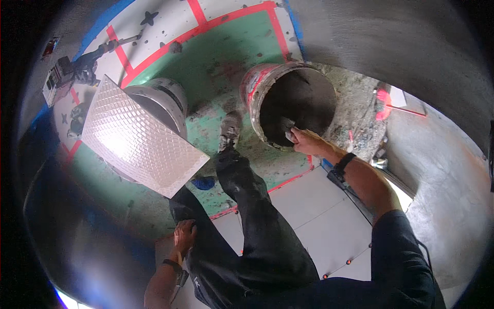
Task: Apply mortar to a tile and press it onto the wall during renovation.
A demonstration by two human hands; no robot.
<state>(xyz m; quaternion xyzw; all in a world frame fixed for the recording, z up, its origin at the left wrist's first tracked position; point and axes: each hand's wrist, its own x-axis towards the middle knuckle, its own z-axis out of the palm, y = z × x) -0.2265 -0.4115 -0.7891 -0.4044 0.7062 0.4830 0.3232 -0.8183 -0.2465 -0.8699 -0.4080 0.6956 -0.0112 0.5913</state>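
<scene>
My right hand (307,142) reaches over the near rim of a large bucket (257,105) and is closed round the handle of a small trowel (288,123). The trowel's working end is hard to make out against the dark grey, mortar-like mix (299,98) in the bucket. My left hand (185,236) rests on my left leg (193,216), its fingers curled in, with nothing seen in it. Left of the legs, a light, embossed square panel (139,136) lies tilted over a second bucket (177,98) and hides part of it.
Green covering (206,56) edged with red tape (200,28) lies under the buckets, splattered with grey. White tiles (329,226) with small spacers lie nearer me. A power tool (67,74) is at the far left. A red-headed brush (383,105) stands right, near a grey curved wall (401,41).
</scene>
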